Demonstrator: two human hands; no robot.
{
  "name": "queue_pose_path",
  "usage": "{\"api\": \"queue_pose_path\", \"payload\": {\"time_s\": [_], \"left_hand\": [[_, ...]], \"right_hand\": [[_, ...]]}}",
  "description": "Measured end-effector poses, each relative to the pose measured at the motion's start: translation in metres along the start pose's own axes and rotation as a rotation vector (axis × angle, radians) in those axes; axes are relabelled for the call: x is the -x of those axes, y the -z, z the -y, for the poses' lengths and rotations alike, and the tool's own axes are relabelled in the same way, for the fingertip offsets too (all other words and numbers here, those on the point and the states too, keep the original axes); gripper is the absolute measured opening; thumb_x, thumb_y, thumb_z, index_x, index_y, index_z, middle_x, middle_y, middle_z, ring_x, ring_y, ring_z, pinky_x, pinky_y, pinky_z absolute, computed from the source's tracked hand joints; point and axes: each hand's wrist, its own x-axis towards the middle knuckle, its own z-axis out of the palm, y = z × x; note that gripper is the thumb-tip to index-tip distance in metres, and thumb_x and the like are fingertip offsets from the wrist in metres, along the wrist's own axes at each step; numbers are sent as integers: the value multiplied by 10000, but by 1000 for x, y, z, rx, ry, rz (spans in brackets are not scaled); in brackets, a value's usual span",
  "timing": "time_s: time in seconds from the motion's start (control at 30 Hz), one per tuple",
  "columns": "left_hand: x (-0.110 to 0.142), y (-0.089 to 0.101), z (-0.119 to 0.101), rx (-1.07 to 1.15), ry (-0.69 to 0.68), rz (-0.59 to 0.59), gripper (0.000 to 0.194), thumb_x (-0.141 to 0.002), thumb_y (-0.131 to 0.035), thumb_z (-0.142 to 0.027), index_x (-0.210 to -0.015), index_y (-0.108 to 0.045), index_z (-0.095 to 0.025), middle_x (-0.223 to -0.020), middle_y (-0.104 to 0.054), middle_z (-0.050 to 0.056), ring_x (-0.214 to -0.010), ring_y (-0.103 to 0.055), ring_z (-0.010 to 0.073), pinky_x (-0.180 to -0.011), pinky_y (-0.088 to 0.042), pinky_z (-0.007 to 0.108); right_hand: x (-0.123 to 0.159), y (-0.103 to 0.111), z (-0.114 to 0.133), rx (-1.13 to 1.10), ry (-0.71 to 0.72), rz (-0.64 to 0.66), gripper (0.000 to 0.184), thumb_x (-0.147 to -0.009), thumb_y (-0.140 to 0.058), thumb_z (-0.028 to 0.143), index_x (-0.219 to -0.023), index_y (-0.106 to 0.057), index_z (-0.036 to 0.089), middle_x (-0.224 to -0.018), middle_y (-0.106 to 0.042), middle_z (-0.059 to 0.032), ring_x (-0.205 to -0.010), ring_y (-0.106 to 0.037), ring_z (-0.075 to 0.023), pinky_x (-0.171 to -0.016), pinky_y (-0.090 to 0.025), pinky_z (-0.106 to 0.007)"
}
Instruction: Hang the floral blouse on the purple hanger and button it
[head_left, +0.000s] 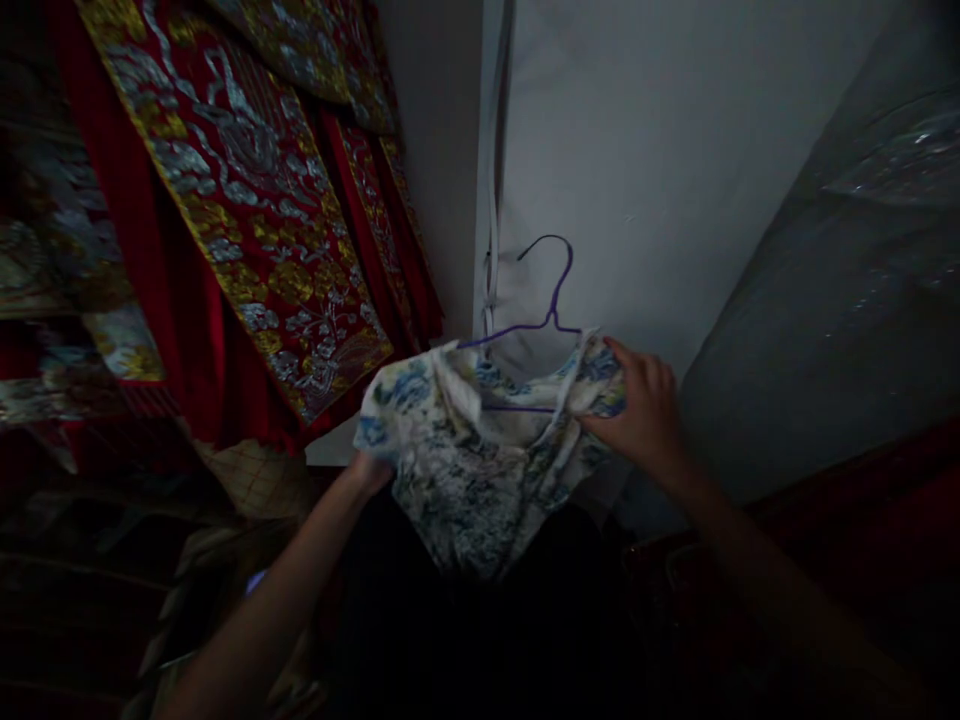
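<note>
Dim room. Left hand (373, 470) under one sleeve of floral garment (472, 490), fingers hidden, grip cannot be told. Right hand (651, 410) pinching garment's opposite shoulder between thumb and fingers. Garment between both hands, on purple hanger (553, 311); hook above garment's neckline. Beyond garment, leftward: red embroidered cloth (259, 200). Behind garment: pale wall (637, 150).

Left forearm (300, 565) bare, slanting up from lower left; left hand (373, 472) just left of centre, fingers hidden. Right forearm (750, 560) bare, dim, rising from lower right. Right hand (651, 412) right of centre, digits pointing left in a curved grip.
</note>
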Motion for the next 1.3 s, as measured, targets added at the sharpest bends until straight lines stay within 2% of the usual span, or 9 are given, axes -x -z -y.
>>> {"api": "queue_pose_path", "payload": {"time_s": [0.07,0.17,0.33,0.5,0.6,0.7,0.8,0.97,1.3], "left_hand": [[6,-2,22,242,54,118,694,-947,-299,-665,-899,-767,-155,-841,-776,133,-991,-738,254,-863,-595,363],[10,-20,42,594,146,191,666,-780,-577,-777,-1030,-743,-182,-1073,-772,126,-1192,-658,307,-1052,-493,437],[7,-49,49,412,66,-160,515,-715,-806,-515,-1080,-698,-169,-1171,-747,86,-1213,-634,307,-1067,-471,395],[29,-51,65,541,259,-343,507,-736,-799,-463,-1150,-664,-203,-1148,-754,77,-1173,-672,293,-1038,-506,402],[47,-50,74,625,368,-279,508,-696,-836,-433,-1121,-692,-193,-1095,-772,88,-1127,-696,314,-1017,-529,425],[58,-54,78,663,412,-184,498,-689,-848,-439,-1087,-718,-170,-1081,-778,102,-1112,-703,319,-1012,-536,414],[61,-59,77,664,415,-112,501,-685,-855,-447,-1078,-729,-163,-1101,-775,105,-1130,-697,314,-1042,-517,398],[69,-64,67,708,437,-37,536,-674,-866,-448,-1109,-721,-171,-1170,-757,111,-1166,-680,319,-1064,-507,402],[86,-51,50,754,467,182,735,-627,-914,-420,-1276,-659,-188,-1323,-685,114,-1309,-582,331,-1165,-421,427]], "right_hand": [[-10,10,-14,32,-65,6,924,-668,-793,437,-1490,-439,208,-1217,-574,-165,-1137,-531,-411,-970,-435,-552],[-35,13,-15,21,-63,26,897,-664,-798,470,-1463,-485,212,-1225,-595,-162,-1131,-539,-407,-973,-425,-543],[-69,3,22,-46,13,31,866,-640,-795,384,-1433,-503,195,-1298,-598,-162,-1184,-529,-416,-1003,-402,-547],[-30,4,48,-160,80,22,741,-671,-734,281,-1384,-534,249,-1416,-567,-116,-1289,-508,-386,-1080,-371,-554],[20,-5,53,-324,-71,-56,501,-782,-659,285,-1280,-608,268,-1320,-652,-94,-1296,-535,-353,-1110,-356,-568],[73,-27,63,-583,-482,-135,222,-847,-629,370,-1010,-696,235,-1008,-747,-89,-1032,-671,-312,-976,-483,-506],[108,-52,83,-798,-842,-65,278,-829,-641,492,-775,-679,222,-756,-719,-65,-765,-674,-273,-785,-530,-428],[108,-70,118,-1076,-771,238,385,-883,-583,575,-768,-662,216,-692,-678,-34,-670,-629,-209,-671,-500,-334],[105,-61,138,-1223,-859,145,334,-804,-701,515,-929,-562,239,-664,-612,29,-585,-591,-159,-519,-474,-255]]}}
